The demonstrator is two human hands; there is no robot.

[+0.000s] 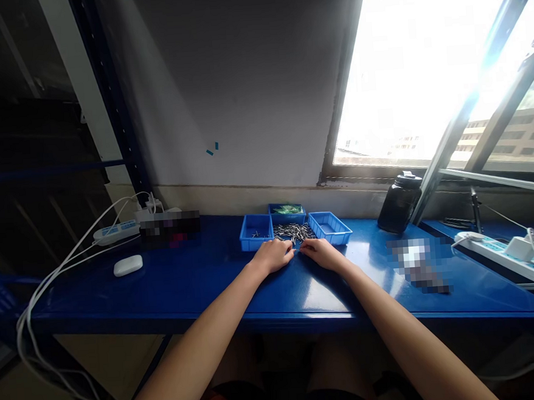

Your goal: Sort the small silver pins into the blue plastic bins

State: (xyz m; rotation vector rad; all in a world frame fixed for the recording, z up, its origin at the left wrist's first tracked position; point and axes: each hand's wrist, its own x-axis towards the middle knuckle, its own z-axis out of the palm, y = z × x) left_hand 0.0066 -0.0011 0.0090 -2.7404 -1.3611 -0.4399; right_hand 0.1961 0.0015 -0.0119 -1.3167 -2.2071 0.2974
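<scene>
My left hand [274, 255] is closed, fingertips pinched together, just in front of the left blue bin and the pile. Facing it, my right hand [320, 251] also has its fingers pinched, near the right blue bin [338, 238]. Whatever the fingertips hold is too small to make out. Between and beyond the hands lies a heap of thin, dark and silvery metal pieces [293, 231], like small screws or pins. A few similar pieces lie in the left blue bin [254, 245]. Behind the heap, a third blue bin [272, 210] holds a green packet [288, 209].
A black bottle [399, 204] stands right of the bins, by the window. On the blue table [200, 290] are a white rounded case [128, 266] and a power strip [116, 232] with loose cables at left. Another power strip [508, 253] is at far right.
</scene>
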